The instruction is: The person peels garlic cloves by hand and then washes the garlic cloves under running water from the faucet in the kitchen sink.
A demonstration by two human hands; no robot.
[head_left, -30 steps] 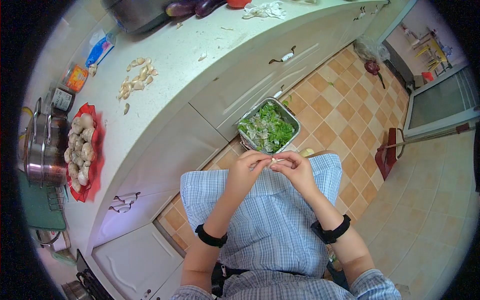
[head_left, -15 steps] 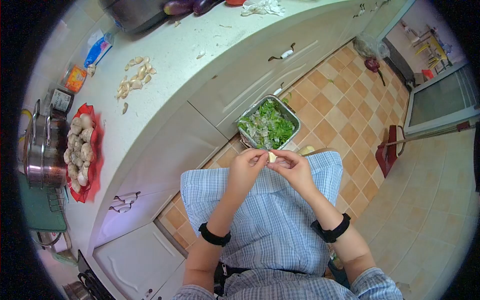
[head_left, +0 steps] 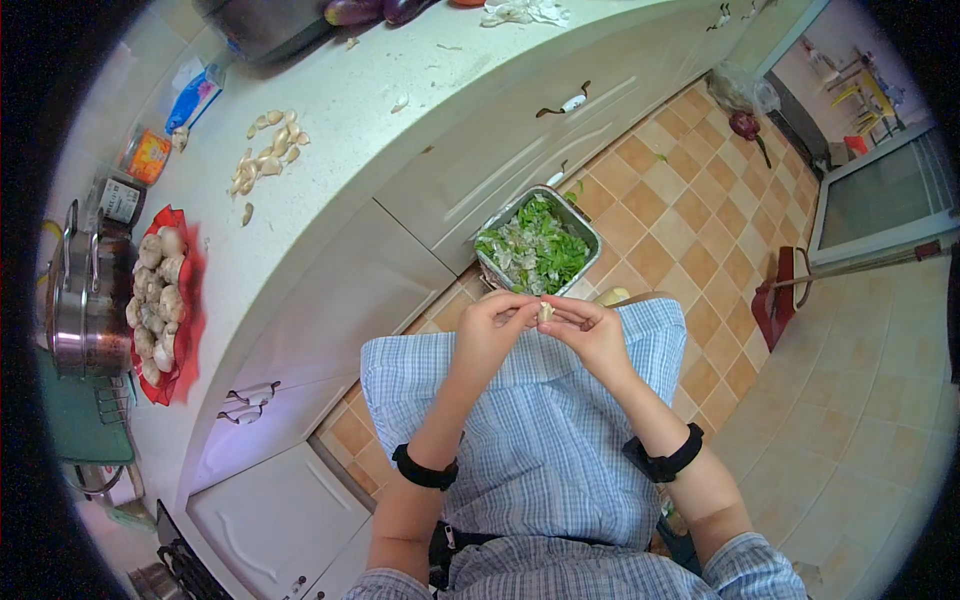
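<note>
A small pale garlic clove [head_left: 545, 312] is pinched between my two hands, above the lap of the blue checked apron. My left hand [head_left: 491, 328] has thumb and forefinger closed at the clove's left side. From the other side, the fingertips of my right hand [head_left: 594, 334] grip it too. Just beyond my hands, a square metal bin [head_left: 597, 243] on the floor holds green leaves and papery white peelings. More garlic cloves [head_left: 271, 163] lie in a loose group on the white counter at upper left.
A red tray [head_left: 181, 371] of mushrooms [head_left: 158, 290] sits on the counter [head_left: 330, 130] beside a steel pot [head_left: 82, 320]. Eggplants [head_left: 358, 12] lie at the back. A red dustpan [head_left: 774, 305] leans at right, and a red onion [head_left: 744, 125] is on the tiled floor.
My fingers have shifted slightly around the clove, which now shows more of its side between them. The counter and bin look the same.
</note>
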